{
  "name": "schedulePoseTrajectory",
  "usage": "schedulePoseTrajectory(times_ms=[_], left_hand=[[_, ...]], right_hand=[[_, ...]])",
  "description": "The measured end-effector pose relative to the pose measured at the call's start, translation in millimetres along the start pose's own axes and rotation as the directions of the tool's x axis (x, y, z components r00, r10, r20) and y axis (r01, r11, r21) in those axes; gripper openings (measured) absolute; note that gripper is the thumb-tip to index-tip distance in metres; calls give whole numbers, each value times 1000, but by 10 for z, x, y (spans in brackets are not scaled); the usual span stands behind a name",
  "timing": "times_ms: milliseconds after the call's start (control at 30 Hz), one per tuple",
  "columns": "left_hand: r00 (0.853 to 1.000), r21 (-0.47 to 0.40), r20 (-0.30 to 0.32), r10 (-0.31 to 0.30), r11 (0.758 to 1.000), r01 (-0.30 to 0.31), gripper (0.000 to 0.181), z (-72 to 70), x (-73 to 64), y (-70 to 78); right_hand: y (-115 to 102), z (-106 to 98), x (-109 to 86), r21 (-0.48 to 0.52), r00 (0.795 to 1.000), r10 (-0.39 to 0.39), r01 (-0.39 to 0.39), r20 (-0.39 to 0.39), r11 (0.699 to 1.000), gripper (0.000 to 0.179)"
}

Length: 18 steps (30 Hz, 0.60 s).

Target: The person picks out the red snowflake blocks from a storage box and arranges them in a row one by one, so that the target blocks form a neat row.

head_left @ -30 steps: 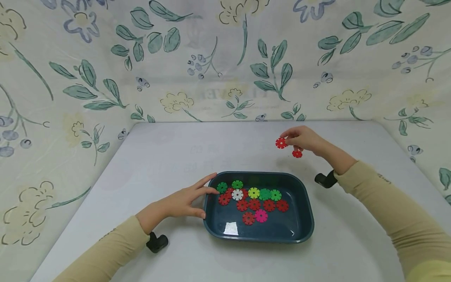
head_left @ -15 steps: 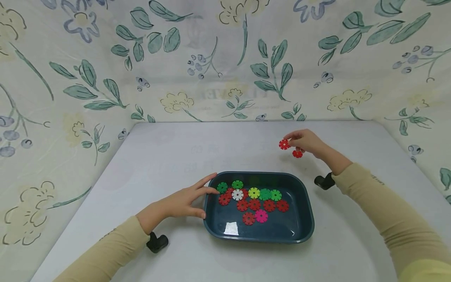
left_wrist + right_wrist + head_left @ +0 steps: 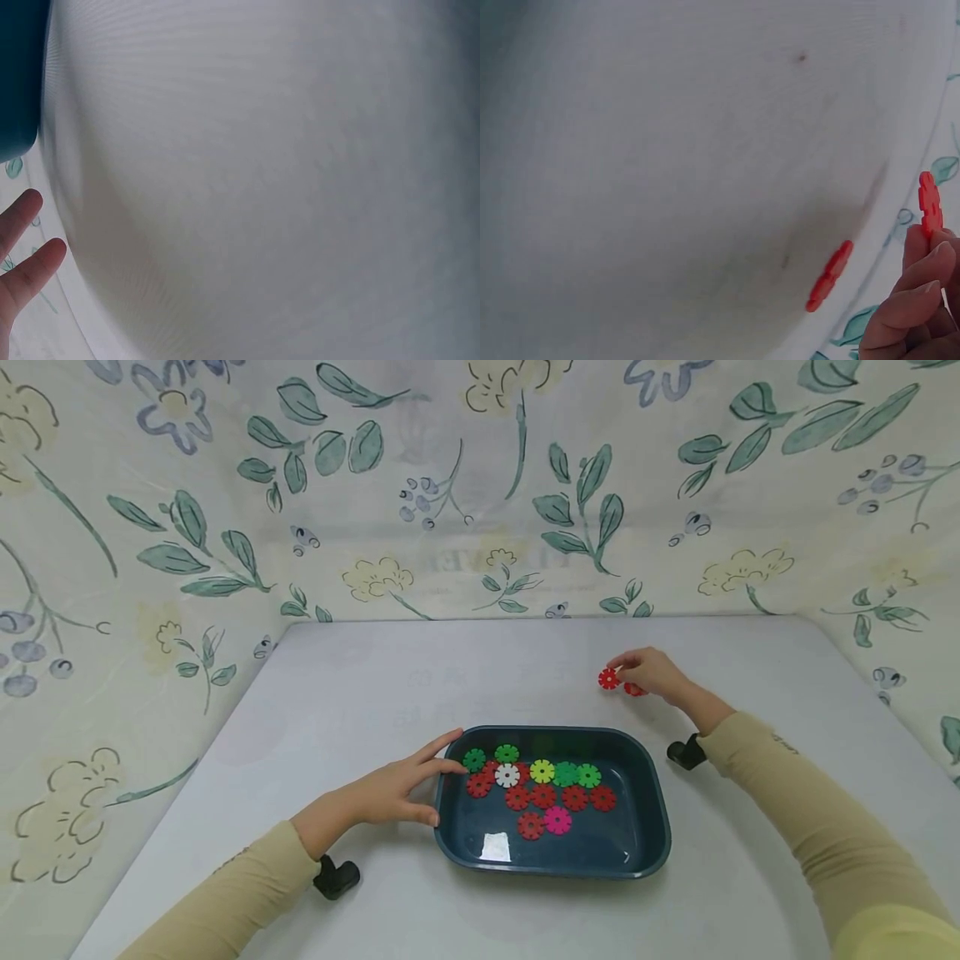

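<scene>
My right hand (image 3: pixel 654 675) pinches a red notched plastic disc (image 3: pixel 607 679) between thumb and fingertips, over the far right part of the table. A second red disc (image 3: pixel 634 689) lies on the table just under that hand, partly hidden by it. In the right wrist view the held disc (image 3: pixel 929 202) stands up edge-on, with the other red disc (image 3: pixel 829 277) on the white surface. My left hand (image 3: pixel 393 789) rests against the left rim of a dark blue tray (image 3: pixel 555 869), fingers spread. Inside lie several notched discs: red, green (image 3: pixel 507 753), yellow (image 3: pixel 542 772), white (image 3: pixel 507 775) and pink (image 3: pixel 557 820).
The white table (image 3: pixel 360 685) ends at a floral-patterned cloth (image 3: pixel 480 485) at the back and sides. Black wrist-camera mounts (image 3: pixel 337 878) sit under both wrists. The tray stands between the two arms, nearer the front.
My right hand has come lower and slightly nearer with the held red disc, now partly covering the red disc on the table. My left hand and the tray have stayed put.
</scene>
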<state>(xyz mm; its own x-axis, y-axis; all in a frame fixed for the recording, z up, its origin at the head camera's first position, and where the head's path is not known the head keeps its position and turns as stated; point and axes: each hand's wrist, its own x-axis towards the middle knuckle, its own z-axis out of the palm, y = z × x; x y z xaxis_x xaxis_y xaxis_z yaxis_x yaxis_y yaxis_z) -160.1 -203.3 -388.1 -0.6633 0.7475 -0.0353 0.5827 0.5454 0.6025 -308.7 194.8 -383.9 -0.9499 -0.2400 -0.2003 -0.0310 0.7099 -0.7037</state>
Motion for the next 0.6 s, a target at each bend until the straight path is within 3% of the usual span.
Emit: schedulePoseTrajectory(times_ms=[600], left_hand=[[1000,7,-3,3,1000,-3,61,17,-2,-34]], right_hand=[[55,62,51,-88,1000,-14,15,16,996,31]])
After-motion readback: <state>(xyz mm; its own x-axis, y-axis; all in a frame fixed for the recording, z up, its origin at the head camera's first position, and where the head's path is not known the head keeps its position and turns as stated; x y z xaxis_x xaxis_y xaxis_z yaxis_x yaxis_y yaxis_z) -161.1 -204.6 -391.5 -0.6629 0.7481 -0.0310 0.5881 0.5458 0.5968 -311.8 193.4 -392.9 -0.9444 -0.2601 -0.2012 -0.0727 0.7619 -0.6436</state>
